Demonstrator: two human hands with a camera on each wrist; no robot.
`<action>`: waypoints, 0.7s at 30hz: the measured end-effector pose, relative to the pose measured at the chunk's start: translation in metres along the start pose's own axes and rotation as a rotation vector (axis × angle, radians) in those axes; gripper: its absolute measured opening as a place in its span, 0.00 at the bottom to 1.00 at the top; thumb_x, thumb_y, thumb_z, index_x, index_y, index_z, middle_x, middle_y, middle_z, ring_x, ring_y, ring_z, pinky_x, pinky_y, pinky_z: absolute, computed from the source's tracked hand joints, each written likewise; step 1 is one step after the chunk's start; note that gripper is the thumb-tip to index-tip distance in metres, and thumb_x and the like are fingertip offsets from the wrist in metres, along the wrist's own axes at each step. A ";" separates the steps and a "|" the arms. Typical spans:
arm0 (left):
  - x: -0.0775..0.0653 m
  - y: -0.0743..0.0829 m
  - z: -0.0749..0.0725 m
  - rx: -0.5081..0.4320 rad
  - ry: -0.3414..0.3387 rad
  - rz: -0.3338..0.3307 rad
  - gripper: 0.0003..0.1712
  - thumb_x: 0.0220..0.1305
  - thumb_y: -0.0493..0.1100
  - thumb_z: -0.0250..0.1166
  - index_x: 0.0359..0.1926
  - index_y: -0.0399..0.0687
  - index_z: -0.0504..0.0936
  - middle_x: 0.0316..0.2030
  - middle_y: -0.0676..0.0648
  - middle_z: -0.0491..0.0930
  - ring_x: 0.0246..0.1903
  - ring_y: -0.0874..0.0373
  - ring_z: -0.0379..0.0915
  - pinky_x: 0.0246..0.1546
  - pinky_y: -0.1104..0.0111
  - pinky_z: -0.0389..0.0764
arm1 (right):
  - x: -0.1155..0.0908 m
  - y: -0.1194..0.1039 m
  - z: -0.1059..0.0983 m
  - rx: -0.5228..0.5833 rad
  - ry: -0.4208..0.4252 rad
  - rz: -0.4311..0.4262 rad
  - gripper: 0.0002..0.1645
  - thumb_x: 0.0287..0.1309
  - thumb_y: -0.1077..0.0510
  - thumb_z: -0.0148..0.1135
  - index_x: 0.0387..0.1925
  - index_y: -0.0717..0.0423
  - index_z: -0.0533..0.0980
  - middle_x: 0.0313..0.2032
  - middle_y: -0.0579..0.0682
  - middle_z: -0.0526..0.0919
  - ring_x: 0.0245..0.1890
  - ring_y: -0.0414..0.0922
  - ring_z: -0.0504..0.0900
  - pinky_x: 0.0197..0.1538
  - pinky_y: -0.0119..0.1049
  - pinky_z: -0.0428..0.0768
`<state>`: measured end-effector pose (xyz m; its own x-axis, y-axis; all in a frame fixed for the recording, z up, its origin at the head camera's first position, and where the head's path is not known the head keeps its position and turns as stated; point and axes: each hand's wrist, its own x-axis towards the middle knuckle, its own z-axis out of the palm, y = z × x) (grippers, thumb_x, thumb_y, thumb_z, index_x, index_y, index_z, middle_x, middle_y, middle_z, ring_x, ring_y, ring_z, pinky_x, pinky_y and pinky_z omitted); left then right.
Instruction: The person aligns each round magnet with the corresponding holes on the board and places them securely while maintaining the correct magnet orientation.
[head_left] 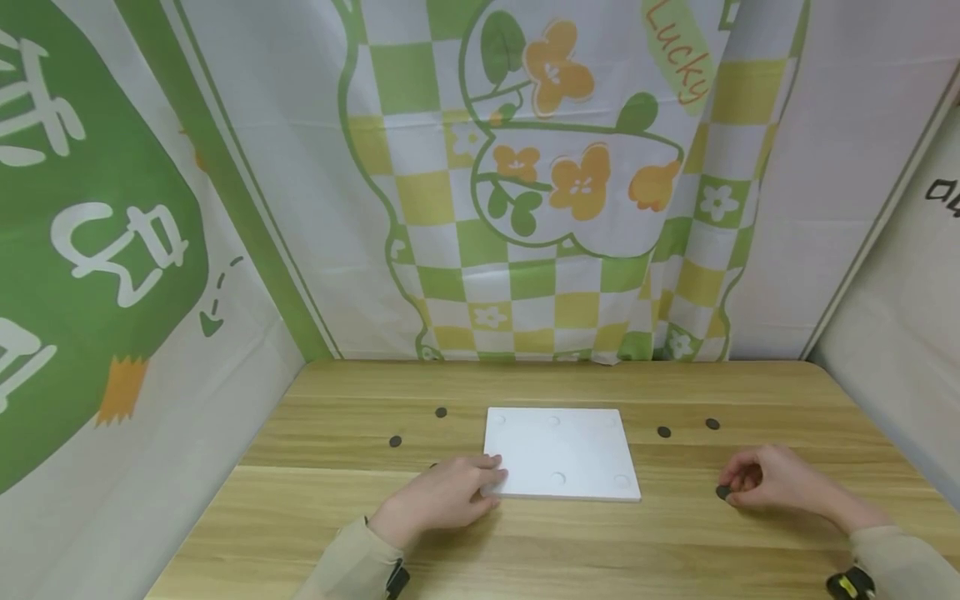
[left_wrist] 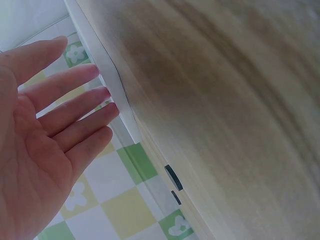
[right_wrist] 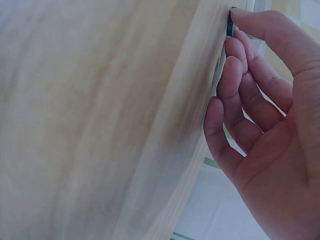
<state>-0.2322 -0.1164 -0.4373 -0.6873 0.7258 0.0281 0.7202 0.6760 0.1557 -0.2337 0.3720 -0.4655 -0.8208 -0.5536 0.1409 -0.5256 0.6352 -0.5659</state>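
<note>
A white rectangular board (head_left: 558,450) with several shallow round recesses lies flat on the table. My left hand (head_left: 453,493) rests at its front left corner; in the left wrist view the fingers (left_wrist: 75,95) are extended, their tips at the board's edge (left_wrist: 117,92). To the right of the board, my right hand (head_left: 776,482) pinches a small dark disc (head_left: 723,492) between thumb and fingers, low over the wood. The right wrist view shows this disc (right_wrist: 231,24) edge-on at the thumb tip, the other fingers curled. Whether it touches the table I cannot tell.
Two dark discs (head_left: 441,412) (head_left: 395,442) lie left of the board, and a further dark piece is mostly hidden behind the left hand. Two more discs (head_left: 664,432) (head_left: 712,424) lie to the right. A patterned curtain (head_left: 562,292) hangs behind the wooden table (head_left: 570,550).
</note>
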 end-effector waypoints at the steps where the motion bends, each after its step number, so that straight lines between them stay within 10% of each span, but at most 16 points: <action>1: 0.000 0.000 0.000 0.000 0.000 -0.001 0.22 0.65 0.48 0.60 0.58 0.48 0.77 0.61 0.44 0.73 0.60 0.52 0.71 0.61 0.63 0.73 | 0.000 0.000 0.000 0.001 0.002 -0.004 0.08 0.46 0.58 0.73 0.31 0.49 0.81 0.26 0.36 0.82 0.26 0.27 0.76 0.26 0.26 0.79; 21: 0.000 0.000 0.000 -0.001 -0.002 0.002 0.23 0.64 0.48 0.60 0.58 0.47 0.77 0.61 0.43 0.73 0.59 0.51 0.72 0.61 0.63 0.74 | 0.003 -0.003 0.001 -0.011 0.008 0.019 0.09 0.45 0.56 0.74 0.29 0.49 0.81 0.25 0.33 0.80 0.25 0.27 0.75 0.26 0.25 0.78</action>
<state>-0.2322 -0.1162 -0.4377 -0.6854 0.7277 0.0262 0.7218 0.6741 0.1567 -0.2342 0.3682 -0.4649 -0.8325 -0.5370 0.1362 -0.5119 0.6518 -0.5596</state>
